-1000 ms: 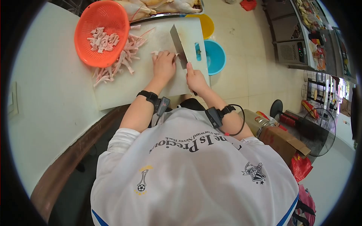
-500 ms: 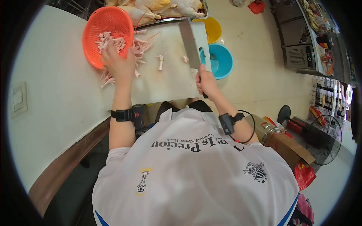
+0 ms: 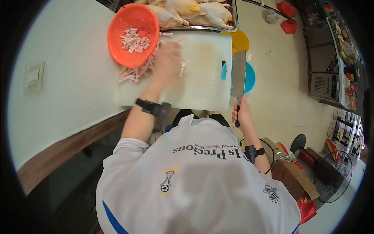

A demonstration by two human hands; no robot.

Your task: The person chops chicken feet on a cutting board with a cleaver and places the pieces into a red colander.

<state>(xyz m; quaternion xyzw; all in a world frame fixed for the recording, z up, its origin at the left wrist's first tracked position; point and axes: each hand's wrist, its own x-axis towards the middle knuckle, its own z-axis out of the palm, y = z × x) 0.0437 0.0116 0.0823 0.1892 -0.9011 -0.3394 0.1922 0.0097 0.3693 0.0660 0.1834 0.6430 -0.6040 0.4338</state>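
Note:
My right hand (image 3: 243, 112) is closed round the dark handle of a cleaver (image 3: 239, 74). Its broad blade points away from me, just past the board's right edge and above a blue basin. My left hand (image 3: 168, 62), smeared by motion, is over the left part of the white cutting board (image 3: 202, 82); its fingers cannot be made out. Close to it lies a pile of pale chicken feet (image 3: 134, 73), partly hidden by the hand and colander. A small pale piece (image 3: 182, 68) rests on the board by the hand. The orange colander (image 3: 113, 39) holds several cut pale pieces (image 3: 135, 41).
A metal tray (image 3: 202, 28) of plucked whole chickens (image 3: 214, 15) stands beyond the board. The blue basin (image 3: 251, 78) and a yellow basin (image 3: 240, 41) are on the floor to the right. A wall is at the left; a cardboard box (image 3: 290, 177) and a fan (image 3: 333, 177) are at lower right.
My left hand has left the colander and moved right over the board. The cleaver in my right hand has shifted right, off the board's edge. The whole view has shifted.

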